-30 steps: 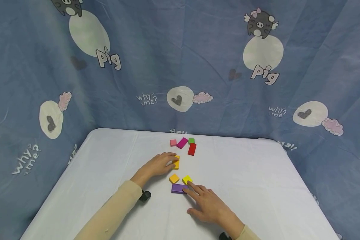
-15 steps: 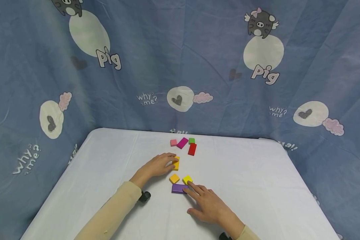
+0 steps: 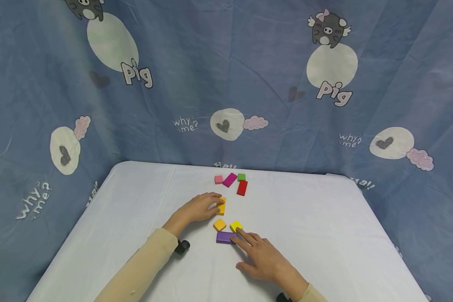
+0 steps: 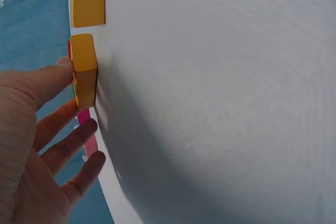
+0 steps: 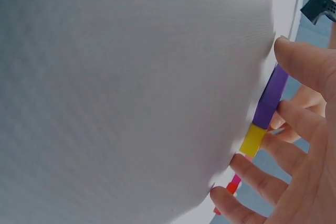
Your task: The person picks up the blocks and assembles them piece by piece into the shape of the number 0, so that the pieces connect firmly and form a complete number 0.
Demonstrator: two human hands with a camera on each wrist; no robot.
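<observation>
My left hand (image 3: 199, 206) pinches an oblong orange-yellow block (image 3: 221, 206) between thumb and index finger, the block lying on the table. In the left wrist view the thumb touches one end of this block (image 4: 85, 72) and the index finger the other, while the remaining fingers are spread. Lower in the head view, my right hand (image 3: 263, 256) has its fingers extended over the white cloth. Its index fingertip touches the right end of a purple oblong block (image 3: 225, 238), and another fingertip meets a yellow square block (image 3: 235, 226). Beside these lies an orange square block (image 3: 219, 225).
Farther back lie a pink block (image 3: 219, 180), a magenta block (image 3: 230, 180), a green block (image 3: 241, 177) and a red block (image 3: 242, 188). White cloth (image 3: 317, 218) covers the table, and a blue printed curtain (image 3: 279, 147) stands behind it.
The orange-yellow block in my left hand has slid very slightly toward the orange square block. My right hand stays where it was, and the other blocks keep their arrangement.
</observation>
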